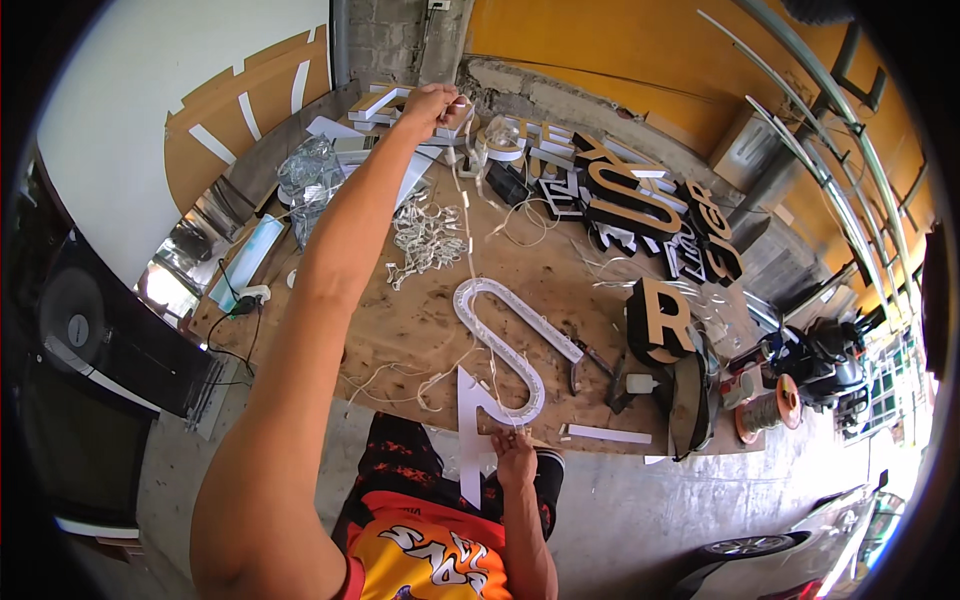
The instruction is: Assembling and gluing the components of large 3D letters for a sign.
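My left hand point(432, 105) is raised far out over the table, pinching the upper end of a thin white wired strip point(467, 215) that hangs down toward me. My right hand point(514, 447) is low at the table's near edge, fingers closed on the strip's lower end at the bottom of a large white S-shaped sign letter point(500, 345). A flat white angular panel point(470, 430) lies partly under that letter and overhangs the edge.
A pile of white wired strips point(425, 238) lies on the brown wooden table point(400, 320). Dark box letters point(630, 195) crowd the far side; one stands upright point(660, 320) at right. Pliers point(578, 365), tape rolls point(765, 410) and a power strip point(250, 296) sit about.
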{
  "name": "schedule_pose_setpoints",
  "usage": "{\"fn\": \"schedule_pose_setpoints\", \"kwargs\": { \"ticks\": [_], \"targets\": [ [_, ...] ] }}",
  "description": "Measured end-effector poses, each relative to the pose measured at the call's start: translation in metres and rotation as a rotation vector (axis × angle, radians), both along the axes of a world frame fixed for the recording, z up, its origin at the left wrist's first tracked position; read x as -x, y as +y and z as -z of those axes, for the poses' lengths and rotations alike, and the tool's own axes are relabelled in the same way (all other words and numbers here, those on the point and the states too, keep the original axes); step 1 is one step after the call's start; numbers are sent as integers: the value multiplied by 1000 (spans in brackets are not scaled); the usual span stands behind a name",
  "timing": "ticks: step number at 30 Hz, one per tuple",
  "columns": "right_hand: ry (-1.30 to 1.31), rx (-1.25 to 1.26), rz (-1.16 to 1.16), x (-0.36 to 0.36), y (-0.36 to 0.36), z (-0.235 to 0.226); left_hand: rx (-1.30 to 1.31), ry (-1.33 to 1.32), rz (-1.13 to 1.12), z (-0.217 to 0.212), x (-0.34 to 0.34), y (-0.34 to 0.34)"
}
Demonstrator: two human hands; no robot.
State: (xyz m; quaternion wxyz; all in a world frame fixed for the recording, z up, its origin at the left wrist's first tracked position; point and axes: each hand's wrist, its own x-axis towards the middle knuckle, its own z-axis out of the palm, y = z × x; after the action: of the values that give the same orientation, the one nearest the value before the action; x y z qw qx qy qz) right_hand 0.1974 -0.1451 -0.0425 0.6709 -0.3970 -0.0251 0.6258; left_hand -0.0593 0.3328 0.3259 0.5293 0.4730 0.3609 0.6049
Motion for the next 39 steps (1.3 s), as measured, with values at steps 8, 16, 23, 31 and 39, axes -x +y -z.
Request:
{"fn": "schedule_pose_setpoints", "kwargs": {
  "ticks": [8,16,23,31,39],
  "targets": [
    [-55,18,-11,-21,10,11,-303,291,245,51,-7,-155],
    [-76,-18,-89,-19,13,-15,0,595,146,216,40,-226],
    [117,-131,-66,-27,-3,-8,-326,1417,41,272,-4,-275],
    [61,-59,-39,-24,-2,-9,-111,1559,406,285,-76,-255],
    [37,-42,-69,-29,-1,-9,-62,1465,949,296,-28,-318]
  ]
}}
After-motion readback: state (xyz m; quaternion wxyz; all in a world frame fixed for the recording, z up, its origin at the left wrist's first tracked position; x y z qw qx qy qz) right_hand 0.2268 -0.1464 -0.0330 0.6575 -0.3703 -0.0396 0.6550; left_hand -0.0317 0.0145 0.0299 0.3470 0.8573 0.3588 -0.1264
